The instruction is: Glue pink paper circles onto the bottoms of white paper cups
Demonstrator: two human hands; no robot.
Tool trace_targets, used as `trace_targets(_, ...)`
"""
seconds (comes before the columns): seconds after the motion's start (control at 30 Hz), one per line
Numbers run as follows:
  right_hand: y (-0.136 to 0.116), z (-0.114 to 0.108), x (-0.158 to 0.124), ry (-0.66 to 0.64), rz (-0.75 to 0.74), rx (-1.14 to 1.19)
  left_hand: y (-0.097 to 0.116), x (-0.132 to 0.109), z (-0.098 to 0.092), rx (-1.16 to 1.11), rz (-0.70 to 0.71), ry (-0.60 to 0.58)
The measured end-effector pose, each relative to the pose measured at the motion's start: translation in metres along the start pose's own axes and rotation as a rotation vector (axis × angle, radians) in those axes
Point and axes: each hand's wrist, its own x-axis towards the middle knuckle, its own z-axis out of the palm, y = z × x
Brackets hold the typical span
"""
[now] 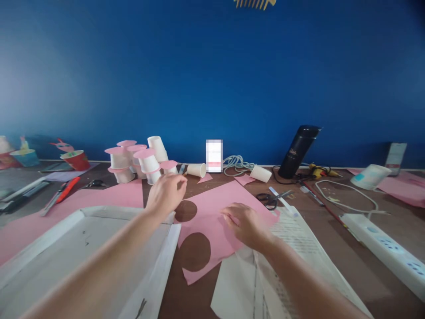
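My left hand is raised over the table's middle, thumb and fingers pinched together; anything between them is too small to make out. Just behind it lies a white paper cup on its side. My right hand hovers over or rests on a pink paper sheet, its fingers curled together, and what they hold, if anything, is hidden. Two round holes are cut in that sheet near its left edge. To the left of my left hand stand several stacked white paper cups with pink paper discs between and on them.
A white tray-like box lid fills the front left. Scissors and a printed sheet lie to the right. Further right are a black bottle, a white cable and a power strip. A red cutter lies left.
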Motion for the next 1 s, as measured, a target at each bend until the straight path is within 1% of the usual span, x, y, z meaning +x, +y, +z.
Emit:
trace_targets(0.03,0.0,0.001,0.0,-0.005,0.008,-0.001,-0.001,0.015,0.0,0.062,0.021,0.006)
trace_targets(0.07,-0.001,0.002,0.001,-0.019,0.019,-0.002,-0.001,0.03,0.001,0.126,0.036,-0.013)
trace_targets(0.1,-0.002,0.003,0.001,-0.04,0.032,-0.004,-0.002,0.045,0.005,0.196,0.043,-0.067)
trace_targets(0.13,-0.002,0.005,0.001,-0.064,0.045,-0.006,-0.002,0.059,0.011,0.271,0.034,-0.148)
trace_targets(0.23,-0.003,0.009,0.002,-0.112,0.071,-0.02,-0.005,0.093,0.035,0.317,0.055,-0.242)
trace_targets(0.33,-0.002,0.013,0.003,-0.132,0.073,-0.03,-0.008,0.115,0.058,0.35,0.08,-0.318)
trace_targets(0.43,0.001,0.015,0.004,-0.156,0.068,-0.045,-0.011,0.124,0.074,0.376,0.081,-0.34)
trace_targets(0.53,0.002,0.016,0.005,-0.171,0.072,-0.063,-0.014,0.124,0.079,0.388,0.086,-0.334)
trace_targets(0.63,0.003,0.015,0.006,-0.17,0.08,-0.081,-0.015,0.119,0.073,0.385,0.104,-0.342)
trace_targets(0.7,0.003,0.015,0.006,-0.158,0.079,-0.086,-0.015,0.113,0.063,0.377,0.105,-0.345)
trace_targets(0.77,0.003,0.016,0.005,-0.14,0.076,-0.092,-0.013,0.104,0.049,0.356,0.112,-0.314)
trace_targets(0.83,0.004,0.017,0.004,-0.128,0.07,-0.1,-0.011,0.089,0.033,0.302,0.1,-0.266)
trace_targets(0.93,0.004,0.02,0.001,-0.093,0.062,-0.077,0.001,0.058,0.006,-0.102,-0.028,-0.117)
trace_targets(1.0,0.004,0.021,0.001,-0.069,0.057,-0.044,0.014,0.035,-0.009,-0.312,-0.105,-0.035)
